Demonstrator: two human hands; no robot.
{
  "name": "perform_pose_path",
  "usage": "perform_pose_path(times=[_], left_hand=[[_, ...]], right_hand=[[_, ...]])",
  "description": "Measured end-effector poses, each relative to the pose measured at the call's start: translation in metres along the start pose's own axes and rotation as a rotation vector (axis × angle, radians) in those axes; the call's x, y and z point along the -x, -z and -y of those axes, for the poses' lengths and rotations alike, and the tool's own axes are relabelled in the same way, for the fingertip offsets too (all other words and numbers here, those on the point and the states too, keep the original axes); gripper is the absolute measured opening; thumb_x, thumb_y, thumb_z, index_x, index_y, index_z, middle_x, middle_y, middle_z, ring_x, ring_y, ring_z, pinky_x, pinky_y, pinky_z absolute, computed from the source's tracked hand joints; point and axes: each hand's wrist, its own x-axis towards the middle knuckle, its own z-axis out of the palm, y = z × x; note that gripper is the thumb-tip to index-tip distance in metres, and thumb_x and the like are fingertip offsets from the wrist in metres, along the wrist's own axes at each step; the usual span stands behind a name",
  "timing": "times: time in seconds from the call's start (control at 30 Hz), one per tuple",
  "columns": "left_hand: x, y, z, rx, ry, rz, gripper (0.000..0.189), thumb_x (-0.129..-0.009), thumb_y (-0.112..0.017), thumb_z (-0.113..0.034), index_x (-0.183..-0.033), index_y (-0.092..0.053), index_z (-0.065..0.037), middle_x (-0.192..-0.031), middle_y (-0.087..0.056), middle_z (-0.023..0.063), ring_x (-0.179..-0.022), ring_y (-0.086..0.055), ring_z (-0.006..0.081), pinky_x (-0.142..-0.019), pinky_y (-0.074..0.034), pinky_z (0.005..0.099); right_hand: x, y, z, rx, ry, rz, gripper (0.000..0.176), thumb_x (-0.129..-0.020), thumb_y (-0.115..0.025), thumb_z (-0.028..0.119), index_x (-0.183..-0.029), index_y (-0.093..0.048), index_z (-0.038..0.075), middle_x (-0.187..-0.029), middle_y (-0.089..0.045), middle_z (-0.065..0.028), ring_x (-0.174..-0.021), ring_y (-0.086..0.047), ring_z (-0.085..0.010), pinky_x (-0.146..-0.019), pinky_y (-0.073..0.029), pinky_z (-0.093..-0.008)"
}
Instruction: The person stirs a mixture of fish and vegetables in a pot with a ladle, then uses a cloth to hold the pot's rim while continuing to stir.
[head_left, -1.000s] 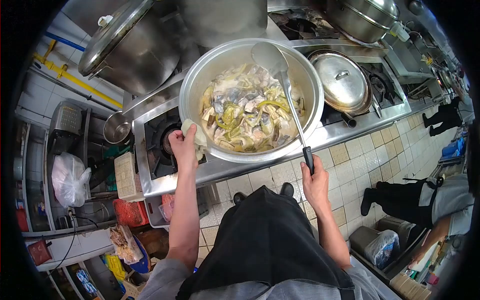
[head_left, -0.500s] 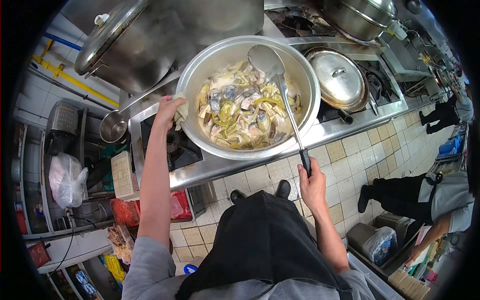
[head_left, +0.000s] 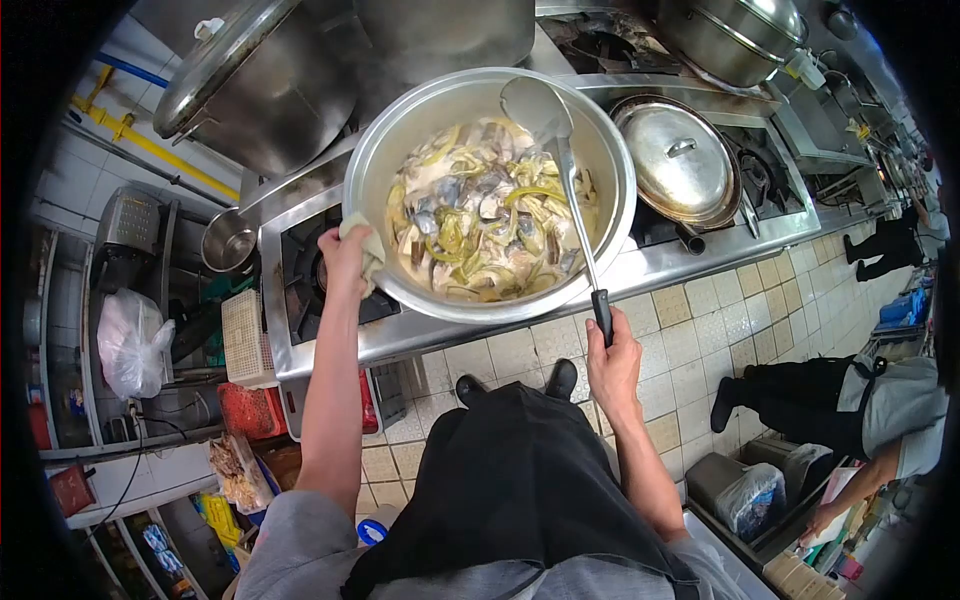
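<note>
A wide metal pot [head_left: 368, 135] sits on the stove, holding a pale, creamy stew [head_left: 480, 215] with green strips and grey pieces. My left hand [head_left: 343, 258] is closed on a folded, light-coloured cloth [head_left: 366, 240], which presses against the pot's left rim. The black handle of a long ladle [head_left: 583, 225] is gripped in my right hand [head_left: 614, 365], in front of the pot. Its metal bowl rests by the inner far-right wall, above the stew.
A lidded pan [head_left: 682, 155] stands right of the pot. Large stockpots [head_left: 270, 95] are behind and left, with a small saucepan [head_left: 229, 240] near the stove's left end. Another person [head_left: 850, 400] works at the right; a second person [head_left: 895, 240] stands farther off.
My left hand and the cloth have moved down along the pot's rim, toward me. My right hand and the ladle's handle have shifted slightly left. The stew has shifted slightly in the pot.
</note>
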Motion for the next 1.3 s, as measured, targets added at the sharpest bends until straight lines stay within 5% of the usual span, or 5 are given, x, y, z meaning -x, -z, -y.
perform_pose_path(times=[0.3,0.47,0.57,0.87,1.3], left_hand=[[0.101,-0.015,0.015,0.212,0.041,-0.211,0.057,-0.080,-0.075,-0.010,-0.121,-0.034,-0.002,-0.114,-0.053,0.0164,-0.101,-0.059,0.0225,-0.082,-0.054,0.0351],[0.165,-0.036,0.005,0.422,0.142,-0.285,0.059,-0.087,-0.070,-0.009,-0.129,-0.029,-0.003,-0.120,-0.051,0.0167,-0.105,-0.060,0.0251,-0.087,-0.055,0.0386],[0.203,-0.050,-0.002,0.480,0.179,-0.299,0.058,-0.090,-0.068,-0.010,-0.131,-0.028,-0.004,-0.121,-0.050,0.0157,-0.106,-0.059,0.0244,-0.087,-0.055,0.0384],[0.229,-0.049,0.002,0.588,0.236,-0.224,0.066,-0.092,-0.076,-0.019,-0.133,-0.025,-0.005,-0.121,-0.053,0.0135,-0.106,-0.060,0.0211,-0.088,-0.054,0.0346],[0.246,-0.036,-0.005,0.778,0.592,-0.062,0.041,-0.099,-0.067,-0.031,-0.129,-0.056,-0.005,-0.125,-0.065,0.0082,-0.118,-0.062,0.0216,-0.103,-0.053,0.0414]], right_hand=[[-0.014,0.004,-0.013,-0.001,0.016,0.003,0.022,-0.098,-0.063,0.019,-0.115,-0.062,0.004,-0.062,-0.060,-0.0222,-0.055,-0.064,-0.0385,-0.053,-0.047,-0.0438],[-0.025,0.009,-0.016,-0.017,0.054,0.009,0.026,-0.099,-0.062,0.016,-0.118,-0.062,-0.001,-0.066,-0.054,-0.0132,-0.059,-0.050,-0.0158,-0.058,-0.045,-0.0343],[-0.028,0.008,-0.020,-0.018,0.069,-0.016,0.024,-0.098,-0.063,0.018,-0.116,-0.061,0.002,-0.069,-0.063,-0.0214,-0.062,-0.067,-0.0381,-0.058,-0.049,-0.0426],[-0.031,0.009,-0.018,-0.103,0.056,0.026,0.022,-0.099,-0.062,0.014,-0.114,-0.061,-0.002,-0.062,-0.052,-0.0057,-0.058,-0.047,-0.0095,-0.053,-0.042,-0.0314],[-0.038,0.025,-0.019,-0.085,-0.015,0.143,0.027,-0.099,-0.063,0.014,-0.120,-0.062,-0.003,-0.064,-0.048,0.0002,-0.059,-0.043,-0.0068,-0.053,-0.038,-0.0277]])
